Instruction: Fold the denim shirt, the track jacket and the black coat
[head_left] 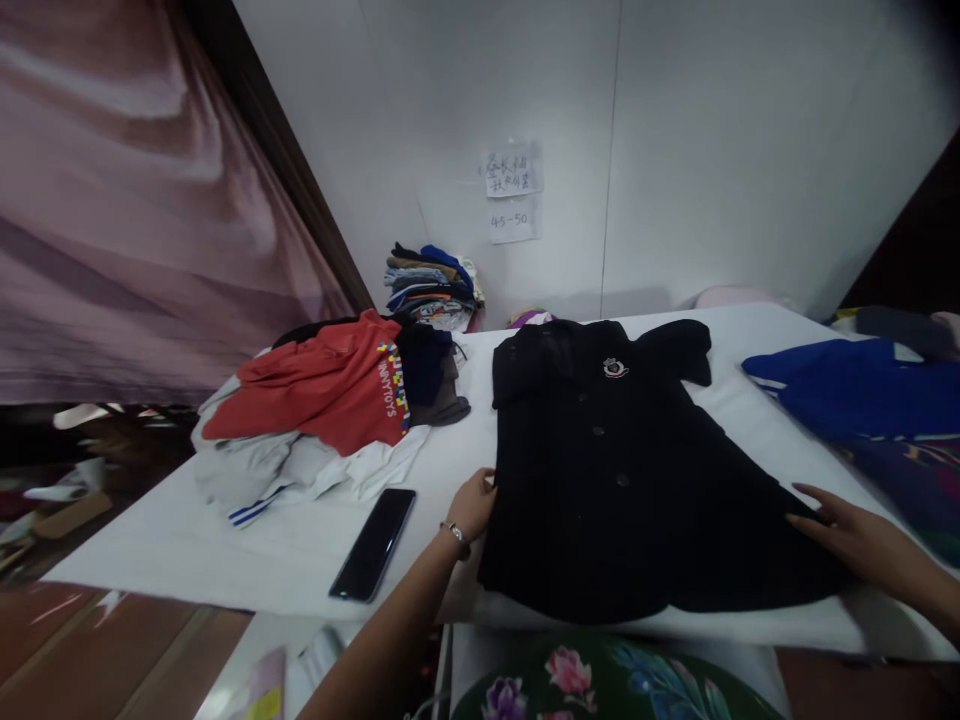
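A black garment (600,500) with a button front, a flared lower part and a small pale crest lies spread on the white table. One sleeve sticks out at the upper right; the upper left side looks folded over. At its left edge, my left hand (472,505) is closed with the fingertips on the cloth, partly hidden by it. A bracelet circles that wrist. My right hand (855,535) holds the lower right edge, its thumb and fingers around the fabric near the hem.
A black phone (373,545) lies left of my left arm. Beyond it are a red garment (322,385) and a heap of grey and white clothes (247,470). A folded stack (431,285) stands by the wall. Blue clothing (847,385) lies at the right. Paper notes (514,190) hang on the wall.
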